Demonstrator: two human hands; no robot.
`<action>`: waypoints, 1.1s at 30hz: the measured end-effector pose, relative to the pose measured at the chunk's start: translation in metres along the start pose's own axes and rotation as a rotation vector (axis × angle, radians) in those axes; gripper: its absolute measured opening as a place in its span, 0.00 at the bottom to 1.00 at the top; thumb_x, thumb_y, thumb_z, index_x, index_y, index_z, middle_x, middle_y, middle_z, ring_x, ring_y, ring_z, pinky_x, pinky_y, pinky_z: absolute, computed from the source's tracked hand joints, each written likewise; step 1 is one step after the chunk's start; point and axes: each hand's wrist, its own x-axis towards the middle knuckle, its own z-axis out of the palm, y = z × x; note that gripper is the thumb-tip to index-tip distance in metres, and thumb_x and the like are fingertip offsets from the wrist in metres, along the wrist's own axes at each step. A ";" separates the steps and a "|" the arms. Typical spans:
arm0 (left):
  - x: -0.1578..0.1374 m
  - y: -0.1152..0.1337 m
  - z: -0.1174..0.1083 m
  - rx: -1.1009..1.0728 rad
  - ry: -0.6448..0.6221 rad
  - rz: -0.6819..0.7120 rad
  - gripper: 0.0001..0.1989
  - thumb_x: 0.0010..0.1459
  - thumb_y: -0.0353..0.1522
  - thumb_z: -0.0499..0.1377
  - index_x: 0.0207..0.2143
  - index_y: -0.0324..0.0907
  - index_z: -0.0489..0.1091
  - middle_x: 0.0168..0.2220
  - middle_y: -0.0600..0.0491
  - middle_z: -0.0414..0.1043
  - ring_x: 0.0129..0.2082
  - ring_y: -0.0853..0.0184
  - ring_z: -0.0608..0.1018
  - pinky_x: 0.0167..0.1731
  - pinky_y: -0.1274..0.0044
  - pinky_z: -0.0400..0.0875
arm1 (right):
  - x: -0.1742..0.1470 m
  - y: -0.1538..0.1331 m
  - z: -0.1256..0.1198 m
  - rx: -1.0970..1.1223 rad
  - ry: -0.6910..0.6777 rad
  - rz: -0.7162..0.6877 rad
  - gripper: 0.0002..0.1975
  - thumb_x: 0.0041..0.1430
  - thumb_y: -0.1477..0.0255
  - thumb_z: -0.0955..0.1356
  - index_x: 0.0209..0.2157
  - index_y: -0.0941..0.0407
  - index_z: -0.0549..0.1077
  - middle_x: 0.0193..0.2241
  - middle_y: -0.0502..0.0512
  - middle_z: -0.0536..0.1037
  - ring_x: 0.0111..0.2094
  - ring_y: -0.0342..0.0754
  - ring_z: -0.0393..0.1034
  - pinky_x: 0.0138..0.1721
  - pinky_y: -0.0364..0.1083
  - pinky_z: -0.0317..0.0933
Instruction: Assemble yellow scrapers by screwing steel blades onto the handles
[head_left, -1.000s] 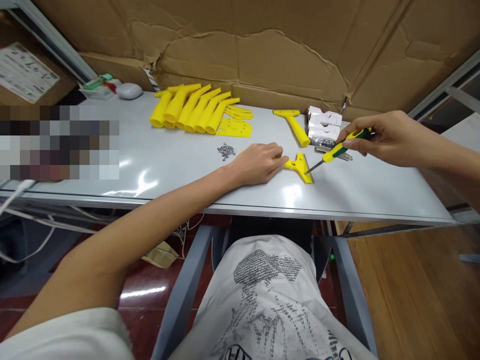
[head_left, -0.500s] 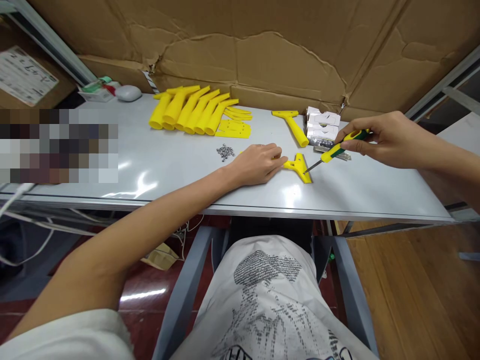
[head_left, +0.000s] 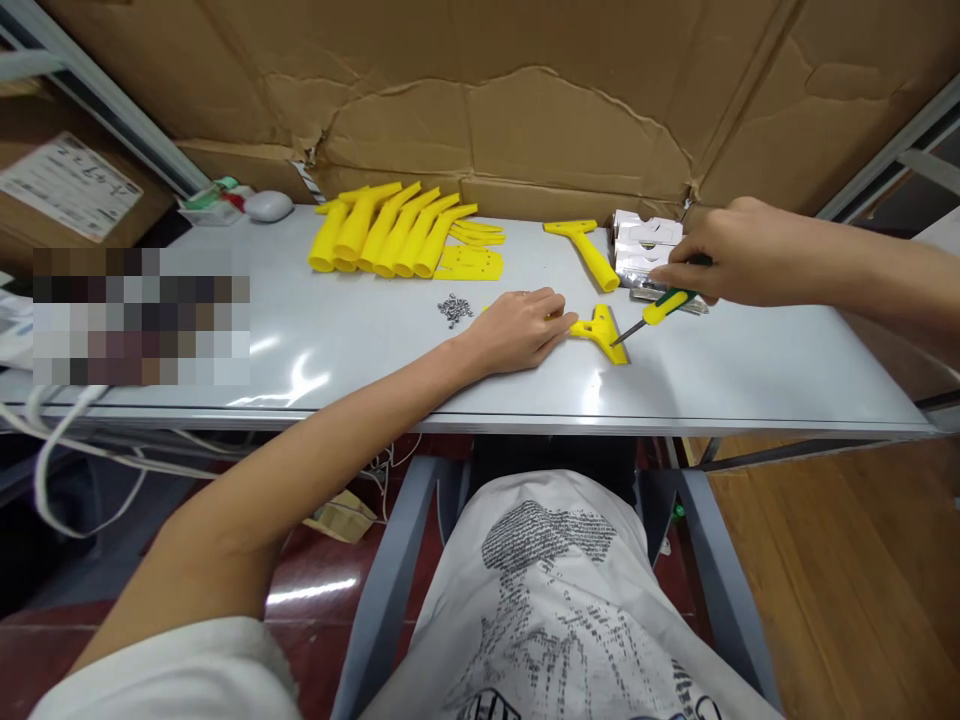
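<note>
My left hand [head_left: 525, 328] is closed over the handle of a yellow scraper [head_left: 602, 330], pressing it to the table. The scraper's wide head sticks out to the right of my fingers, with a thin dark edge along it. In my right hand [head_left: 731, 250] is a screwdriver [head_left: 665, 306] with a yellow and green handle, held slantwise. Its tip meets the scraper head near the lower end; any screw under it is too small to make out. A pile of small screws [head_left: 454, 310] lies left of my left hand. Another yellow scraper [head_left: 583, 252] rests behind.
Several yellow scraper handles [head_left: 390, 235] stand in a row at the back, beside flat yellow plates [head_left: 469, 263]. Small white boxes [head_left: 646, 240] and metal blades [head_left: 641, 280] lie behind the screwdriver. A cardboard wall [head_left: 480, 120] closes the table's [head_left: 360, 350] far side.
My right hand has tipped upward and turned over around the screwdriver handle, which stands slightly steeper. The tip stays on the scraper head. My left hand keeps its hold; the view has shifted slightly.
</note>
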 end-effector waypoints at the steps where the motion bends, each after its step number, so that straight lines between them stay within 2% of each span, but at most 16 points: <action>1: 0.000 0.000 -0.001 -0.008 -0.011 -0.001 0.17 0.83 0.33 0.52 0.55 0.39 0.80 0.46 0.41 0.81 0.45 0.55 0.81 0.33 0.67 0.66 | 0.003 0.002 0.001 -0.021 0.012 -0.028 0.25 0.75 0.50 0.71 0.27 0.51 0.79 0.20 0.56 0.73 0.27 0.52 0.67 0.39 0.55 0.59; 6: 0.000 -0.001 -0.003 -0.016 -0.045 0.003 0.16 0.83 0.33 0.52 0.55 0.39 0.80 0.48 0.41 0.81 0.46 0.54 0.81 0.34 0.67 0.66 | 0.000 0.014 0.006 -0.011 0.097 -0.202 0.25 0.76 0.46 0.69 0.35 0.50 0.84 0.26 0.58 0.79 0.33 0.55 0.73 0.40 0.54 0.63; 9: 0.001 -0.001 -0.003 -0.001 -0.051 -0.012 0.17 0.83 0.34 0.51 0.55 0.40 0.80 0.48 0.41 0.81 0.46 0.54 0.81 0.34 0.67 0.65 | -0.004 0.012 0.008 -0.004 0.096 -0.102 0.25 0.76 0.46 0.68 0.37 0.50 0.84 0.28 0.60 0.80 0.32 0.55 0.71 0.40 0.55 0.63; 11: 0.001 -0.001 -0.003 0.005 -0.050 -0.017 0.18 0.83 0.34 0.51 0.55 0.40 0.80 0.48 0.41 0.81 0.46 0.54 0.81 0.34 0.68 0.64 | -0.004 0.004 0.009 -0.028 0.088 0.018 0.24 0.75 0.49 0.69 0.32 0.51 0.82 0.24 0.60 0.75 0.31 0.56 0.70 0.39 0.56 0.61; 13: 0.001 -0.003 -0.002 -0.003 -0.045 -0.012 0.18 0.83 0.34 0.51 0.55 0.40 0.80 0.47 0.41 0.81 0.46 0.55 0.81 0.33 0.68 0.64 | -0.003 -0.007 0.009 -0.077 0.113 0.028 0.25 0.75 0.54 0.69 0.24 0.51 0.75 0.20 0.59 0.68 0.29 0.56 0.66 0.39 0.56 0.57; 16: 0.000 -0.007 -0.001 -0.030 -0.044 0.007 0.17 0.82 0.34 0.53 0.55 0.40 0.81 0.47 0.42 0.80 0.46 0.55 0.81 0.32 0.67 0.63 | -0.003 -0.022 0.006 -0.138 0.150 -0.227 0.28 0.76 0.53 0.64 0.21 0.50 0.66 0.22 0.56 0.62 0.30 0.52 0.59 0.39 0.55 0.51; 18: 0.000 -0.010 -0.001 -0.046 -0.047 0.015 0.16 0.81 0.35 0.54 0.55 0.41 0.81 0.47 0.43 0.81 0.46 0.55 0.81 0.32 0.67 0.63 | -0.005 -0.028 0.002 -0.189 0.104 -0.419 0.31 0.77 0.47 0.57 0.25 0.49 0.69 0.25 0.55 0.65 0.31 0.51 0.58 0.40 0.54 0.51; 20: 0.000 -0.011 -0.001 -0.047 -0.049 0.009 0.15 0.81 0.35 0.55 0.55 0.42 0.82 0.47 0.43 0.81 0.46 0.55 0.81 0.32 0.67 0.63 | -0.006 -0.028 -0.001 -0.244 0.112 -0.527 0.35 0.77 0.44 0.50 0.34 0.50 0.76 0.32 0.57 0.74 0.33 0.51 0.62 0.41 0.54 0.53; 21: -0.001 -0.010 -0.002 -0.041 -0.050 -0.002 0.15 0.81 0.35 0.55 0.55 0.42 0.82 0.47 0.43 0.81 0.46 0.54 0.81 0.32 0.67 0.62 | -0.006 -0.027 -0.002 -0.266 0.152 -0.517 0.36 0.77 0.45 0.50 0.40 0.50 0.79 0.36 0.59 0.78 0.34 0.52 0.64 0.41 0.54 0.54; 23: -0.001 -0.008 -0.002 -0.026 -0.050 -0.035 0.15 0.81 0.34 0.55 0.54 0.41 0.82 0.48 0.42 0.81 0.47 0.53 0.81 0.32 0.66 0.61 | -0.003 -0.023 -0.006 -0.305 0.203 -0.338 0.31 0.78 0.48 0.55 0.45 0.52 0.81 0.37 0.62 0.81 0.32 0.52 0.67 0.39 0.54 0.54; 25: 0.000 -0.006 -0.003 -0.025 -0.052 -0.068 0.15 0.80 0.33 0.54 0.53 0.40 0.81 0.48 0.40 0.81 0.47 0.52 0.81 0.32 0.66 0.61 | 0.003 -0.019 -0.010 -0.309 0.135 -0.093 0.23 0.77 0.53 0.63 0.41 0.53 0.82 0.28 0.60 0.79 0.27 0.51 0.64 0.36 0.54 0.52; 26: 0.000 -0.005 -0.002 -0.031 -0.053 -0.079 0.15 0.80 0.33 0.54 0.52 0.40 0.81 0.48 0.40 0.80 0.47 0.52 0.81 0.33 0.66 0.61 | 0.006 -0.018 -0.013 -0.296 0.083 -0.027 0.17 0.75 0.56 0.68 0.38 0.52 0.82 0.26 0.58 0.78 0.25 0.50 0.62 0.35 0.53 0.52; 28: 0.000 -0.004 -0.002 -0.044 -0.053 -0.087 0.14 0.80 0.33 0.55 0.52 0.40 0.81 0.48 0.40 0.80 0.47 0.51 0.80 0.33 0.66 0.62 | 0.011 -0.018 -0.018 -0.215 0.016 -0.035 0.03 0.66 0.67 0.76 0.41 0.49 0.83 0.31 0.54 0.82 0.27 0.50 0.66 0.36 0.53 0.57; 30: 0.001 -0.004 -0.002 -0.043 -0.047 -0.084 0.14 0.80 0.33 0.55 0.52 0.40 0.82 0.48 0.40 0.80 0.48 0.51 0.80 0.33 0.66 0.62 | 0.014 -0.022 -0.022 -0.139 -0.031 -0.025 0.17 0.61 0.72 0.79 0.50 0.47 0.82 0.34 0.51 0.85 0.30 0.52 0.72 0.37 0.53 0.62; 31: 0.001 -0.004 -0.001 -0.037 -0.045 -0.083 0.14 0.80 0.33 0.55 0.52 0.40 0.82 0.48 0.40 0.80 0.48 0.51 0.80 0.32 0.67 0.61 | 0.015 -0.024 -0.023 -0.142 -0.064 0.023 0.14 0.64 0.69 0.78 0.51 0.49 0.81 0.32 0.52 0.84 0.29 0.53 0.73 0.36 0.54 0.63; 33: 0.001 -0.003 -0.002 -0.021 -0.044 -0.085 0.14 0.80 0.32 0.55 0.52 0.40 0.82 0.48 0.40 0.80 0.47 0.51 0.80 0.32 0.66 0.60 | 0.015 -0.030 -0.026 -0.207 -0.103 0.120 0.09 0.73 0.61 0.73 0.45 0.52 0.82 0.25 0.53 0.80 0.25 0.54 0.72 0.34 0.55 0.62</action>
